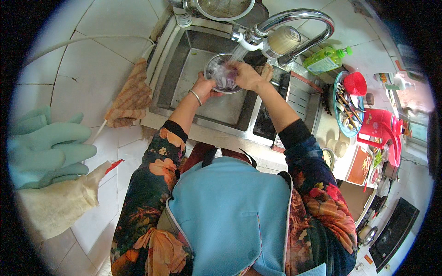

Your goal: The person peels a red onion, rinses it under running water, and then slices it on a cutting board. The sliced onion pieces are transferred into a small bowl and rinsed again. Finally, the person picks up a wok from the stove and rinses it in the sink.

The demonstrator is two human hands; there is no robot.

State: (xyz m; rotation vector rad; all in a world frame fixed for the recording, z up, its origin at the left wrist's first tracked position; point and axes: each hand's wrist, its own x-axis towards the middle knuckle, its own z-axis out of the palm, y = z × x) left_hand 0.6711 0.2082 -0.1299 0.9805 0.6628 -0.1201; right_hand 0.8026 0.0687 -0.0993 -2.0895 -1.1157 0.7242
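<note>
A round metal bowl (206, 70) is held up over the steel sink basin (215, 112). My left hand (204, 88) grips its near left rim, with the thumb on the edge and the fingers beneath. Inside the bowl, foamy moving water surrounds a purplish thing (231, 74), too blurred to name. My right hand (247, 76) reaches in from the right and curls around that purplish thing; some of its fingertips are hidden. From the faucet (253, 38), water streams into the bowl beside my right hand.
A striped cloth (129, 98) hangs left of the sink; pale green rubber gloves (58, 148) are further left. To the right stand a green dish soap bottle (323, 61), a blue basin (337, 82) of utensils, a red kettle (376, 126) and a cutting board (357, 169) with chopped food.
</note>
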